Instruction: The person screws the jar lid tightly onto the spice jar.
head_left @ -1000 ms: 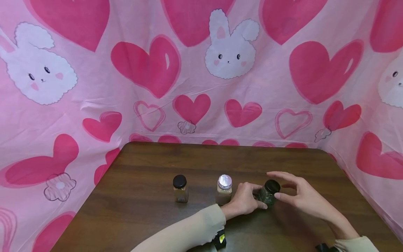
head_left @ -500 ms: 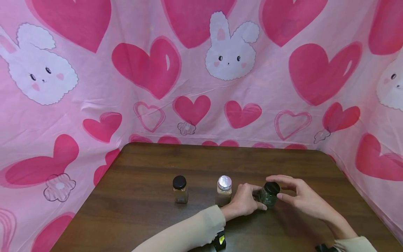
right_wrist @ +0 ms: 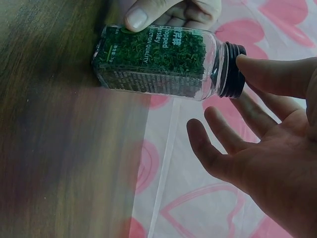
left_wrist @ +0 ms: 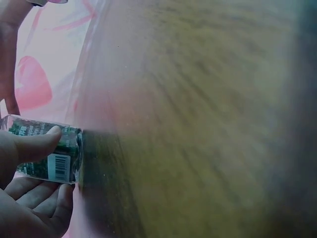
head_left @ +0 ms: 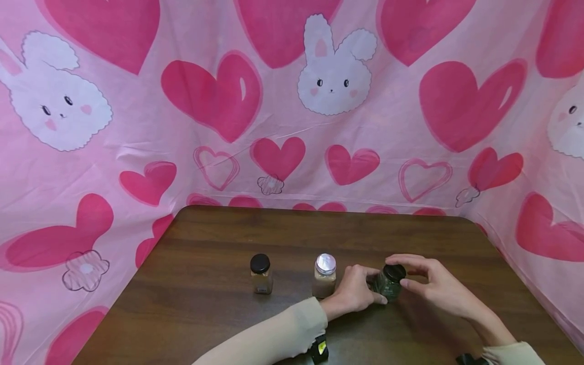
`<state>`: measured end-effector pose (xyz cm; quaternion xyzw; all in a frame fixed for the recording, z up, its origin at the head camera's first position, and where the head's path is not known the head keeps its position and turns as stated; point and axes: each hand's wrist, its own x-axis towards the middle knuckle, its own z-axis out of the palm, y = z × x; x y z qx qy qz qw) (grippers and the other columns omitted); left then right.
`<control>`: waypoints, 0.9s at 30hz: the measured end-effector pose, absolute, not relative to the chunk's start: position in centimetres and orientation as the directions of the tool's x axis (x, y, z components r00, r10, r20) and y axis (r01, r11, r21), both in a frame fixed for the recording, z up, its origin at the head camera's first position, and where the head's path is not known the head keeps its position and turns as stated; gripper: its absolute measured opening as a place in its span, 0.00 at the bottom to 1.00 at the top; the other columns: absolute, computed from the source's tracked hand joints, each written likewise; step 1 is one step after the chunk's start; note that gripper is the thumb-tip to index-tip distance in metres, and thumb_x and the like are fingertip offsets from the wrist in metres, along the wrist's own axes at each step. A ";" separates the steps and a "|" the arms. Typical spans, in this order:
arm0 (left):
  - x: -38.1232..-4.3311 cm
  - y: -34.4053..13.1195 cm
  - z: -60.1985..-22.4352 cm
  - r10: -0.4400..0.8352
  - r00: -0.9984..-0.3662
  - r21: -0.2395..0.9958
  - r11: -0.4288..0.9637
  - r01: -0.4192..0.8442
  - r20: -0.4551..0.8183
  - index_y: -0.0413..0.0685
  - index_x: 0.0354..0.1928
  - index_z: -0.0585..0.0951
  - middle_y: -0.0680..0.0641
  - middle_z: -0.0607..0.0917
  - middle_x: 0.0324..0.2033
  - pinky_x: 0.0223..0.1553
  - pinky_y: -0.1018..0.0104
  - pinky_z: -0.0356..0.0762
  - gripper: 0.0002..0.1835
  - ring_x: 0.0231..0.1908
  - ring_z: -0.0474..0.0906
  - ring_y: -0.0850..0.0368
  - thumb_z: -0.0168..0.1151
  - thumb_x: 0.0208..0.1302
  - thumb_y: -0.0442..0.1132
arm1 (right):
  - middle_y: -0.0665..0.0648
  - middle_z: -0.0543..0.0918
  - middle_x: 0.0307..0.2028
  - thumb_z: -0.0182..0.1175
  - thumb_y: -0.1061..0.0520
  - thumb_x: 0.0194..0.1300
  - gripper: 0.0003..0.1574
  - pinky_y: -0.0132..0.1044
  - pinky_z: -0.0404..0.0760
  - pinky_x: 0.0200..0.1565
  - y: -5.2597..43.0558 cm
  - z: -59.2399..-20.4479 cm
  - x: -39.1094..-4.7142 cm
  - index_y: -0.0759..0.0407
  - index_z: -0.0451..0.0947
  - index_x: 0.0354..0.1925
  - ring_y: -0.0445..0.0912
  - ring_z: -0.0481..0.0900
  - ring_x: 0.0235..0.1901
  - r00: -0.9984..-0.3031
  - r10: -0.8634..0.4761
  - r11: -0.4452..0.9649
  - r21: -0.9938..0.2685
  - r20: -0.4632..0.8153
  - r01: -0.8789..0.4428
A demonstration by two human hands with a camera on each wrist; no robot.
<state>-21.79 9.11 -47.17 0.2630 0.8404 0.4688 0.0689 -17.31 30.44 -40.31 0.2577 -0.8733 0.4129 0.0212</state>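
A clear jar of chopped parsley (right_wrist: 153,59) with a black screw lid (right_wrist: 234,72) stands at the right of the table in the head view. My left hand (head_left: 353,290) grips its body from the left, thumb across the front and fingers behind. The left wrist view shows that thumb lying over the jar's side (left_wrist: 37,130), above a barcode. From the right, my right hand (head_left: 440,286) pinches the lid between thumb and index finger. Its other fingers stay spread below the lid in the right wrist view.
Left of the parsley jar stands a jar with a silver top (head_left: 325,279), close behind my left wrist. Further left is a smaller black-lidded jar (head_left: 262,279). Pink heart-and-rabbit cloth (head_left: 283,116) hangs round the brown wooden table (head_left: 219,319).
My right fingers have come down a little and closed in around the lid. The left hand keeps its grip, and the jars stand where they were.
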 end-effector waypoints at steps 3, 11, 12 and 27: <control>-21.8 9.1 -47.1 0.505 -0.853 0.823 0.425 0.376 0.129 0.47 0.56 0.89 0.56 0.91 0.42 0.34 0.77 0.78 0.31 0.34 0.82 0.72 0.88 0.47 0.35 | 0.49 0.84 0.59 0.68 0.65 0.70 0.26 0.39 0.79 0.54 30.5 -40.4 -17.4 0.49 0.82 0.64 0.38 0.79 0.58 -0.865 -0.433 0.527 -0.708 0.252 -0.470; -21.9 9.1 -47.0 0.506 -0.853 0.820 0.430 0.376 0.126 0.46 0.57 0.89 0.56 0.91 0.42 0.35 0.77 0.78 0.32 0.34 0.82 0.71 0.89 0.46 0.35 | 0.54 0.85 0.59 0.69 0.64 0.70 0.26 0.39 0.79 0.54 30.5 -40.4 -17.4 0.49 0.82 0.63 0.38 0.80 0.57 -0.863 -0.437 0.525 -0.708 0.253 -0.473; -22.0 9.1 -46.9 0.506 -0.853 0.819 0.431 0.379 0.128 0.46 0.57 0.89 0.56 0.91 0.42 0.35 0.77 0.78 0.32 0.34 0.82 0.71 0.89 0.45 0.35 | 0.54 0.84 0.59 0.69 0.64 0.70 0.26 0.40 0.79 0.54 30.5 -40.4 -17.4 0.49 0.82 0.63 0.39 0.80 0.57 -0.864 -0.436 0.526 -0.709 0.250 -0.470; -22.0 9.2 -47.0 0.498 -0.858 0.823 0.430 0.372 0.128 0.47 0.55 0.90 0.58 0.91 0.42 0.38 0.76 0.77 0.30 0.37 0.81 0.72 0.89 0.46 0.35 | 0.48 0.84 0.56 0.72 0.62 0.68 0.25 0.40 0.80 0.53 30.3 -40.3 -17.3 0.46 0.83 0.60 0.40 0.80 0.56 -0.878 -0.403 0.575 -0.676 0.257 -0.461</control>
